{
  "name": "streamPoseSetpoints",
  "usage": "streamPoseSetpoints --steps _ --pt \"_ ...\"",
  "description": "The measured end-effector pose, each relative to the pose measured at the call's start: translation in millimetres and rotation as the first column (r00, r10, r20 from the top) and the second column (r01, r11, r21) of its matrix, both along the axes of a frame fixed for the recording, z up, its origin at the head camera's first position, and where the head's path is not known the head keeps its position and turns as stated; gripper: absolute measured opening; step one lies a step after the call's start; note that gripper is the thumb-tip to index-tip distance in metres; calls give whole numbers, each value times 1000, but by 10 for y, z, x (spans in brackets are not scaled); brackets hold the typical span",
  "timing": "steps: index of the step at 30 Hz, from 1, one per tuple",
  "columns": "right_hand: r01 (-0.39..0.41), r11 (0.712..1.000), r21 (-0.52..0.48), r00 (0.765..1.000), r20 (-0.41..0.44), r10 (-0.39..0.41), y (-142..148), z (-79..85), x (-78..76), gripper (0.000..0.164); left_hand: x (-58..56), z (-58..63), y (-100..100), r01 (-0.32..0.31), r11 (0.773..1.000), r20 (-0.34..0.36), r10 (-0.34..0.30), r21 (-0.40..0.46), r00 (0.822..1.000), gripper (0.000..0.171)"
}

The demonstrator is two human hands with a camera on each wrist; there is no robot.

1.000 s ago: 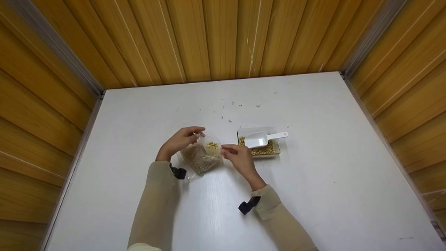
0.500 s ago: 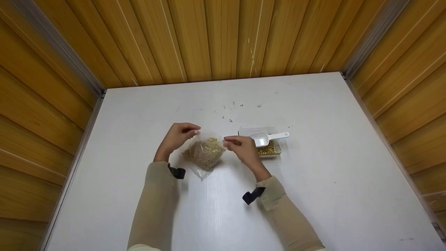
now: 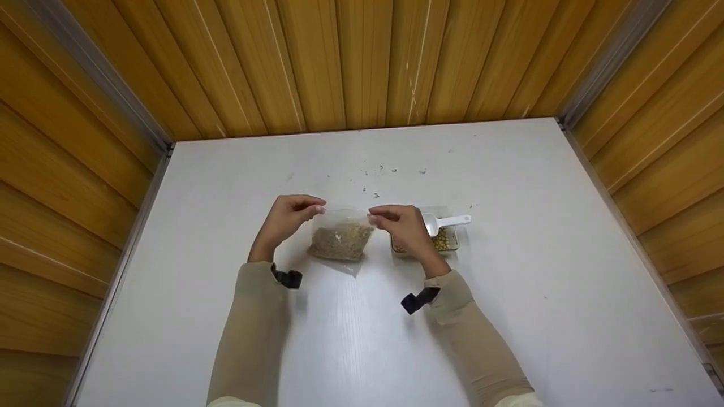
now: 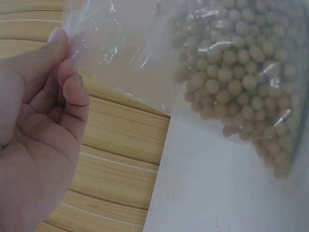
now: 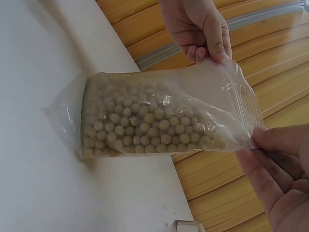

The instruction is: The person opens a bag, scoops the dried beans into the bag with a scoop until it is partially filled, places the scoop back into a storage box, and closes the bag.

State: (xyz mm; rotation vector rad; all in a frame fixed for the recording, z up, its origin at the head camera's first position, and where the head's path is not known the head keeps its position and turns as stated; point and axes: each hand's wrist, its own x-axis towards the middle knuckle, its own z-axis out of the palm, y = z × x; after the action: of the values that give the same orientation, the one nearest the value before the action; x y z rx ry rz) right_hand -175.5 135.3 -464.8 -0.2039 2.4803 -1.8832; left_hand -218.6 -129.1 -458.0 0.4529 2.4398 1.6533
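A clear zip bag (image 3: 341, 240) partly filled with round, pale soybeans (image 5: 145, 125) hangs between the two hands, its top edge stretched out. My left hand (image 3: 287, 219) pinches the upper left corner between thumb and fingers; the left wrist view shows that grip at the film's edge. The opposite upper corner is pinched by my right hand (image 3: 401, 224), seen close in the right wrist view. Behind that hand stands a clear rectangular container (image 3: 457, 244) of soybeans, with a white scoop (image 3: 447, 221) lying across it. The right hand hides part of both.
The white table (image 3: 350, 339) runs back to a wood-patterned panel wall (image 3: 362, 68), with similar panels on both sides. Small dark marks (image 3: 376, 195) dot the tabletop beyond the bag. Each wrist carries a black camera (image 3: 418, 299).
The bag has straightened from a slanted, crumpled shape to hanging level, its mouth drawn wider. My right hand has moved up and rightward, covering more of the container; the left has risen slightly.
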Motion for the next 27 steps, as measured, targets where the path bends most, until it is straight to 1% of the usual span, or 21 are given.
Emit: streamPoseSetpoints --steps 7,11,14,16,18,21,27 --pt "-20 999 30 999 -30 21 59 85 -43 22 12 20 7 16 999 -26 -15 30 1000 21" --pt "-39 998 50 998 -49 41 91 144 -57 23 38 67 12 16 998 -25 -14 65 1000 20" --pt "-57 997 58 996 -66 61 117 200 -68 24 50 108 22 16 995 -40 -13 99 999 20" --pt "-67 996 53 994 -77 71 134 235 -77 24 55 136 31 20 993 -62 -13 119 998 20" --pt "-78 995 55 992 -96 83 145 260 -86 24 56 153 41 24 993 -86 -14 120 996 20" --pt "-87 994 61 989 -111 93 155 281 -93 24 62 166 50 24 993 -100 -12 117 995 20" --pt "-99 993 71 988 -108 107 189 307 -101 25 77 153 69 3 994 -90 7 113 996 18"
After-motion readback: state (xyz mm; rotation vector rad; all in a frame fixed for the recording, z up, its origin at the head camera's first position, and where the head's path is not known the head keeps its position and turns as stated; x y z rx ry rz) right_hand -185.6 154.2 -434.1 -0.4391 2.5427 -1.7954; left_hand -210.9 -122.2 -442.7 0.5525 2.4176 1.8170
